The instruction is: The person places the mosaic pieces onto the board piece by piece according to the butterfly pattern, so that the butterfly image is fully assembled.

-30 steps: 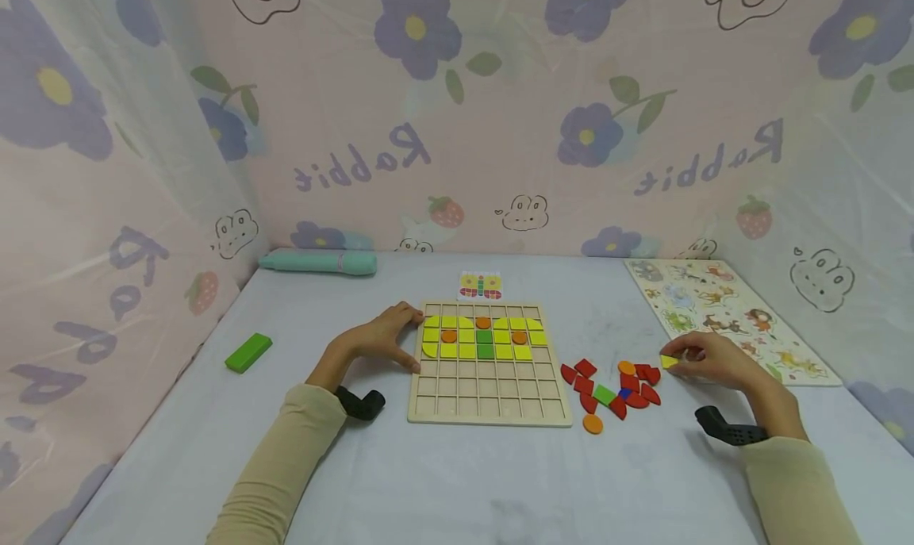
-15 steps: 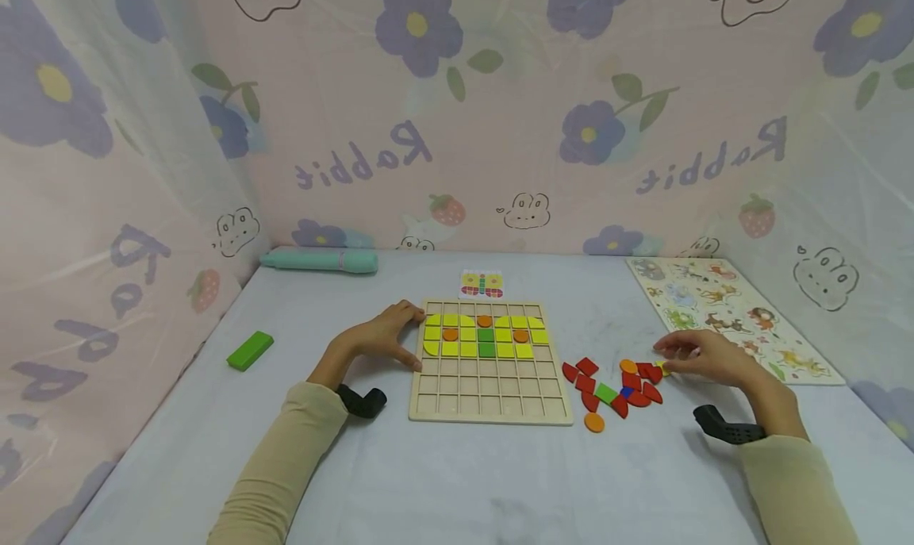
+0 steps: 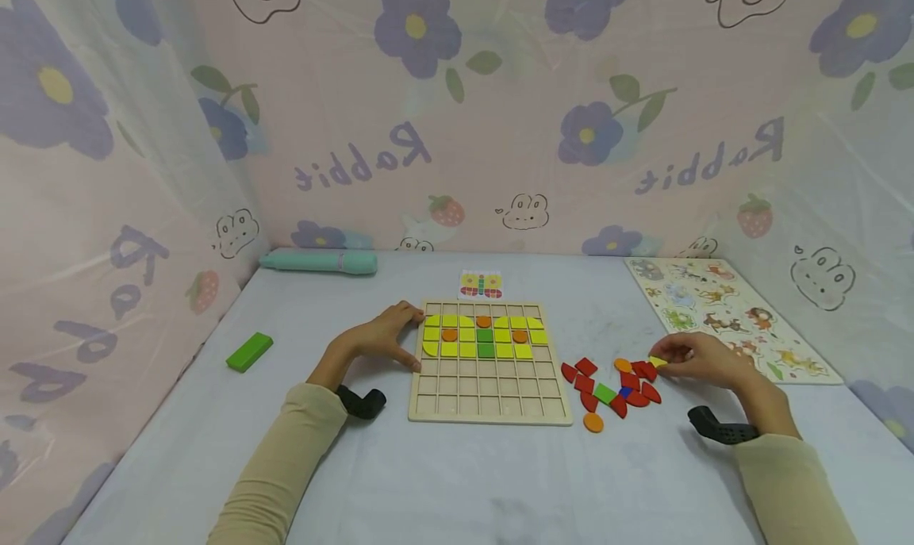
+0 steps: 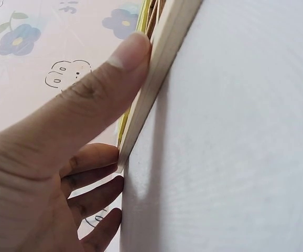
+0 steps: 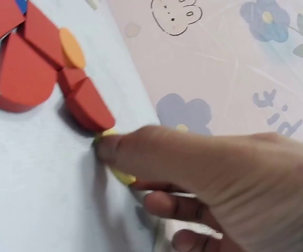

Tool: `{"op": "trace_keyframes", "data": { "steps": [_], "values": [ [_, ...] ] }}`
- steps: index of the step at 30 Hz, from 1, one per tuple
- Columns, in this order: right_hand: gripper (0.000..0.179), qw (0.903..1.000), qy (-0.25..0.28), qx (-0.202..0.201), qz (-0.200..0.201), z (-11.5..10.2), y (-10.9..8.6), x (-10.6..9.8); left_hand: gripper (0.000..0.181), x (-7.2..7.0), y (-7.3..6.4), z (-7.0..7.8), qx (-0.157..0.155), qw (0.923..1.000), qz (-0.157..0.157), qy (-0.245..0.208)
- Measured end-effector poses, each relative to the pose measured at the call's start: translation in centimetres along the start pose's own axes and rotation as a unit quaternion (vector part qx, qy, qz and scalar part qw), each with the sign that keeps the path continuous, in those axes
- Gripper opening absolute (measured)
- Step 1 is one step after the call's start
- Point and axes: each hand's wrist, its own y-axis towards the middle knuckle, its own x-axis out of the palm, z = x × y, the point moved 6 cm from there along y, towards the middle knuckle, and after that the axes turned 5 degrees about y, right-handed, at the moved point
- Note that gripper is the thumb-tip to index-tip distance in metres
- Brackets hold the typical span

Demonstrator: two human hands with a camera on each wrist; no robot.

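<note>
My left hand (image 3: 382,337) rests on the left edge of the wooden grid board (image 3: 490,410). In the left wrist view its thumb (image 4: 133,52) lies against the board's side, with the relaxed fingers near the corner. On the board, yellow tiles (image 3: 449,321), green squares (image 3: 485,343) and orange discs (image 3: 483,322) fill part of the upper rows. My right hand (image 3: 703,360) pinches a yellow tile (image 3: 658,362) at the right end of the loose pieces. In the right wrist view the thumb covers part of that tile, close beside a red piece (image 5: 91,105).
Loose red pieces (image 3: 584,385), a green tile (image 3: 604,394) and an orange disc (image 3: 593,423) lie right of the board. A butterfly pattern card (image 3: 481,284) sits behind it. An animal picture board (image 3: 721,307), a teal case (image 3: 321,262) and a green block (image 3: 249,352) lie around.
My right hand has moved slightly left, bringing the yellow tile against the red pieces. The left hand stays at the board's edge.
</note>
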Motion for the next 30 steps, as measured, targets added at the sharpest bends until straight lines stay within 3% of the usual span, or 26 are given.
{"op": "trace_keyframes", "data": {
  "steps": [7,13,18,24,30],
  "values": [
    [0.021,0.9976,-0.033,-0.018,0.058,-0.8,0.6,0.0,0.086,-0.2,0.0,0.1,0.002,1.0000,0.001,-0.002],
    [0.019,0.9906,-0.022,-0.093,0.098,-3.9,1.7,0.5,0.087,-0.1,0.1,-0.1,-0.001,1.0000,0.001,0.000],
    [0.022,0.9832,-0.009,-0.165,0.076,-7.3,3.5,2.4,0.087,0.0,0.2,-0.1,0.000,1.0000,0.000,-0.002],
    [0.022,0.9786,0.015,-0.204,0.021,-10.7,5.9,5.2,0.086,-0.1,0.1,0.1,-0.002,1.0000,-0.003,-0.003],
    [0.020,0.9713,0.004,-0.238,0.001,-12.1,7.5,7.2,0.087,-0.1,0.0,0.1,-0.004,1.0000,-0.003,0.001]
  ]
}}
